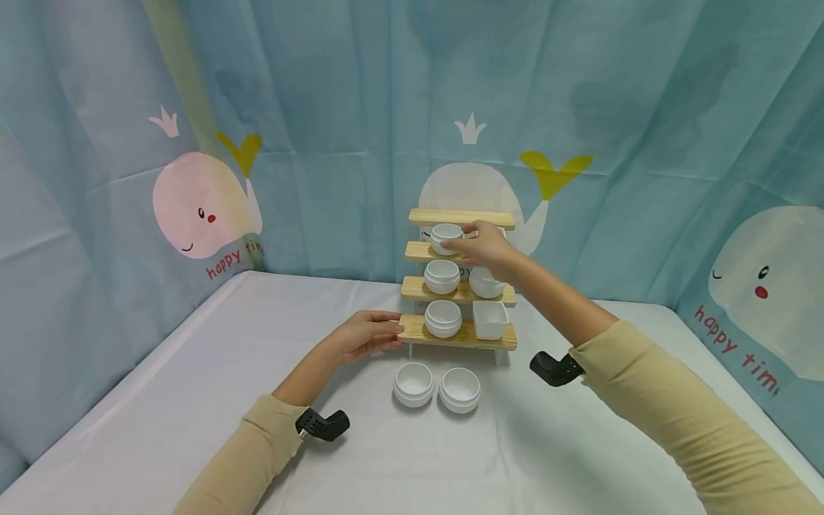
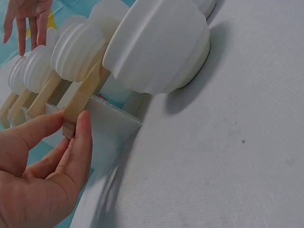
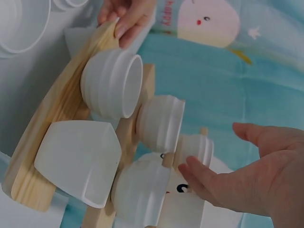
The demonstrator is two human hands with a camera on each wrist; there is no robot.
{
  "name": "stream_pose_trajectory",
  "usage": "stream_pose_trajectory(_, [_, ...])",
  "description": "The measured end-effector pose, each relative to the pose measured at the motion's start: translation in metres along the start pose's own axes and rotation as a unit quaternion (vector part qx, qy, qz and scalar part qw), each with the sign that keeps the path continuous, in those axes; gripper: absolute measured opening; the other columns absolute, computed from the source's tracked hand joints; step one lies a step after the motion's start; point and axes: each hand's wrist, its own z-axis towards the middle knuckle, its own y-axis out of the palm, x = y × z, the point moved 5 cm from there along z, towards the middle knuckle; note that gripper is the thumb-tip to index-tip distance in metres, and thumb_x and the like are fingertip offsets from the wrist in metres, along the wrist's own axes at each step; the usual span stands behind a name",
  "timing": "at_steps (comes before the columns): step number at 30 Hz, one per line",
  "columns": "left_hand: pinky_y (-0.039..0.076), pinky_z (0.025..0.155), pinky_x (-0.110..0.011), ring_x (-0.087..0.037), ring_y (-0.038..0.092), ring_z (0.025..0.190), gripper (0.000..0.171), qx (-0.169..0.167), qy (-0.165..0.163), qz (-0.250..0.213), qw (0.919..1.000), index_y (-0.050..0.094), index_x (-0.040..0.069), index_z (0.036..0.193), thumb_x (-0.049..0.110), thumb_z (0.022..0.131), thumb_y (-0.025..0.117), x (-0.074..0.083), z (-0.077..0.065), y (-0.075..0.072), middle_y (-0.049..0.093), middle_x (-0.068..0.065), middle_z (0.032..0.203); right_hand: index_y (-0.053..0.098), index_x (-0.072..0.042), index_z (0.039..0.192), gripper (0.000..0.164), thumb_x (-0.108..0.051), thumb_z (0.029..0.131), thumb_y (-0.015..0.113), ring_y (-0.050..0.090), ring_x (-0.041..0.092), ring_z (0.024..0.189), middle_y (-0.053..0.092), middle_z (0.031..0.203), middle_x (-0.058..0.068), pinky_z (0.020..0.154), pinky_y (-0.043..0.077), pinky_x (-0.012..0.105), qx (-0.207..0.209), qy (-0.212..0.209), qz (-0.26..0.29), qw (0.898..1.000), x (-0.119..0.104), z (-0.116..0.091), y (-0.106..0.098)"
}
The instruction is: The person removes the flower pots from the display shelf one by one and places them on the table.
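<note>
A tiered stand with pale wooden shelves [image 1: 458, 340] holds several white bowls. My left hand [image 1: 368, 335] pinches the left end of the lowest shelf between thumb and fingers, plain in the left wrist view. Up at the third tier, my right hand [image 1: 487, 249] is beside a round bowl [image 1: 446, 236]. Its fingers are extended, with the thumb spread well apart in the right wrist view. Another white dish behind that hand is mostly hidden. The second tier bears a round bowl [image 1: 441, 277] on the left. A round bowl [image 1: 443, 318] and a square bowl [image 1: 491, 320] sit on the lowest shelf.
Two round white bowls [image 1: 414, 385] stand side by side on the white tablecloth [image 1: 386, 472] in front of the stand. The top shelf [image 1: 461, 219] is bare wood. A blue curtain [image 1: 328, 214] with whale prints hangs behind the table.
</note>
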Motion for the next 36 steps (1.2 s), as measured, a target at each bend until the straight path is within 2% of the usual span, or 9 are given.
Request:
stream_pose_trajectory(12, [0.065,0.080,-0.021,-0.009,0.072,0.083,0.051,-0.002,0.001,-0.002,1.0000,0.043,-0.012,0.152,0.001,0.105,0.061,0.000,0.001,0.001,0.067,-0.010,0.106,0.016,0.005,0.165,0.084,-0.028,0.106,0.065,0.044,0.040,0.149,0.021,0.171,0.022,0.126,0.039,0.046,0.021,0.032,-0.044,0.998,-0.004,0.005,0.013])
stream_pose_trajectory(20, [0.065,0.079,-0.020,-0.009,0.072,0.081,0.052,-0.005,0.003,-0.003,1.0000,0.042,-0.013,0.152,0.001,0.106,0.060,0.000,0.002,0.001,0.067,-0.009,0.104,0.015,0.006,0.164,0.083,-0.031,0.106,0.061,0.038,0.037,0.149,0.026,0.168,0.024,0.126,0.038,0.048,0.031,0.044,-0.081,0.995,-0.005,0.011,0.019])
stream_pose_trajectory(27, [0.065,0.078,-0.019,-0.009,0.072,0.080,0.051,-0.001,0.000,-0.003,1.0000,0.043,-0.012,0.152,0.001,0.106,0.060,-0.001,0.001,0.000,0.068,-0.009,0.102,0.013,0.007,0.163,0.082,-0.031,0.107,0.059,0.040,0.039,0.148,0.028,0.166,0.026,0.120,0.045,0.051,0.049,0.054,-0.093,0.993,-0.007,0.017,0.026])
stream_pose_trajectory(32, [0.064,0.077,-0.019,-0.009,0.072,0.080,0.051,-0.001,0.001,0.000,1.0000,0.043,-0.012,0.152,0.001,0.106,0.060,0.001,0.001,0.000,0.068,-0.009,0.102,0.008,0.006,0.164,0.084,-0.030,0.107,0.058,0.027,0.039,0.157,0.017,0.170,0.027,0.127,0.037,0.051,0.058,0.054,-0.083,0.993,-0.008,0.021,0.030])
stream_pose_trajectory(36, [0.064,0.078,-0.019,-0.009,0.072,0.080,0.051,-0.006,0.003,-0.003,1.0000,0.043,-0.013,0.152,0.001,0.106,0.059,0.001,0.001,0.001,0.067,-0.009,0.102,0.007,0.007,0.164,0.083,-0.027,0.108,0.057,0.021,0.040,0.158,0.013,0.171,0.027,0.130,0.031,0.048,0.072,0.050,-0.080,0.993,-0.009,0.025,0.033])
